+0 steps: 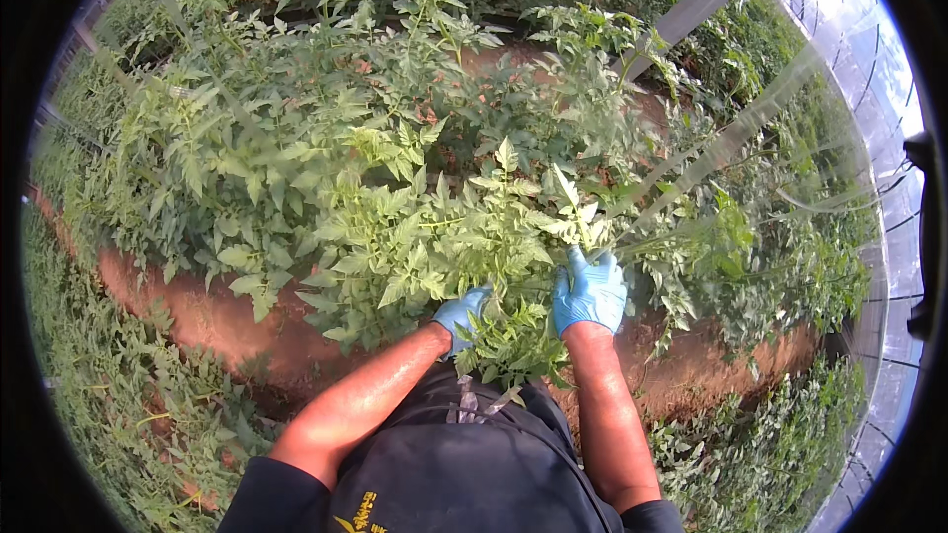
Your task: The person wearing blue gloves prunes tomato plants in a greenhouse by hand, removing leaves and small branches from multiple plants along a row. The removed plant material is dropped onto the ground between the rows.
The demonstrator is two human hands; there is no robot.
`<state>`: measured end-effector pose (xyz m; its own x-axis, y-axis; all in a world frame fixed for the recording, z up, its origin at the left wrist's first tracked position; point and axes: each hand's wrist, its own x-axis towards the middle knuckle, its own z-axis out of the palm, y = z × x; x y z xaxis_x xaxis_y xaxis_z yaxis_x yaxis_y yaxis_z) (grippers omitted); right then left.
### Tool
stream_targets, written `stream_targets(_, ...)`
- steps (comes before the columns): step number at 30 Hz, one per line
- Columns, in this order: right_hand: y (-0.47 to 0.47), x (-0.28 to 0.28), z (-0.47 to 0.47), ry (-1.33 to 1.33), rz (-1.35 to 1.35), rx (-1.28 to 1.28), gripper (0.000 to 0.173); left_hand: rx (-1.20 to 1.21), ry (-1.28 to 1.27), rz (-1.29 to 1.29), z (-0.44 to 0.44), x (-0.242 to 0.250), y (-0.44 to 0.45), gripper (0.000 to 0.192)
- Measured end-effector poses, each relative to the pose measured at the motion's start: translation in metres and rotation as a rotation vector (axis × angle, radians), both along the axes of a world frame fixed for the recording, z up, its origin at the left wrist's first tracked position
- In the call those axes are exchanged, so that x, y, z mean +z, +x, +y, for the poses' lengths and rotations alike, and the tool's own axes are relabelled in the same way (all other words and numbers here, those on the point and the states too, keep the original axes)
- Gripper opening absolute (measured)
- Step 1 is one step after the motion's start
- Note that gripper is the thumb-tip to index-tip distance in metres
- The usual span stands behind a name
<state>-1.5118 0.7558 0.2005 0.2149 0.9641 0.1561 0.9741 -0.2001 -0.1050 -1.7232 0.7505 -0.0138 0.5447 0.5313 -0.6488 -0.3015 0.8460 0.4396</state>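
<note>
Both of my hands wear light blue gloves and reach into a row of leafy tomato plants (415, 237). Leaves partly cover my left hand (463, 317), whose fingers are among the stems; its grip is hidden. My right hand (590, 292) is to the right, back of the glove up, with its fingertips at the base of a pale tomato leaf (581, 211). Whether the fingers close on it cannot be made out. Between my hands a lower tomato shoot (511, 344) hangs in front of my dark clothing.
Bare reddish soil (237, 318) runs along the near side of the row. More plants grow at the lower left (141, 414) and lower right (748, 451). A grey metal post (696, 11) slants at the upper right, near clear plastic sheeting (837, 155).
</note>
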Motion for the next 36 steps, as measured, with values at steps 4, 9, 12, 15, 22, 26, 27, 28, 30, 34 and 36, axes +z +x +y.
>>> stream_targets(4,-0.003,0.022,0.009,0.021,-0.082,-0.023,0.029,-0.662,0.796,0.731,0.000,0.020,-0.001,0.062)
stream_targets(9,-0.002,0.051,0.019,-0.245,0.046,-0.086,0.029,-0.796,1.221,1.025,-0.002,0.059,0.004,0.083)
stream_targets(12,-0.003,0.052,0.028,-0.520,0.360,-0.131,0.051,-0.791,1.114,1.042,-0.007,0.076,0.010,0.070)
stream_targets(15,0.008,0.005,0.026,-0.522,0.971,-0.083,0.073,-0.740,1.115,0.954,-0.012,0.050,0.018,0.056)
stream_targets(22,-0.022,0.096,0.020,-0.574,1.368,0.206,0.061,-0.519,1.345,0.926,-0.005,0.038,0.039,0.032)
stream_targets(26,-0.040,0.171,0.005,-0.846,0.887,0.301,0.061,-0.358,1.176,0.921,0.026,0.051,0.052,0.034)
stream_targets(27,-0.034,0.164,-0.004,-0.783,0.909,0.310,0.049,-0.367,1.105,0.943,0.041,0.068,0.053,0.036)
stream_targets(28,-0.021,0.145,-0.014,-0.746,0.900,0.306,0.044,-0.381,1.038,0.980,0.055,0.091,0.055,0.037)
stream_targets(30,-0.003,0.127,-0.023,-0.694,0.794,0.274,0.035,-0.368,1.044,1.149,0.066,0.102,0.057,0.046)
stream_targets(34,0.028,0.077,-0.026,-0.471,0.753,0.208,0.035,-0.426,1.073,1.508,0.070,0.087,0.054,0.055)
stream_targets(36,0.033,0.061,-0.012,-0.316,0.542,0.292,0.035,-0.613,1.143,1.602,0.072,0.066,0.043,0.054)
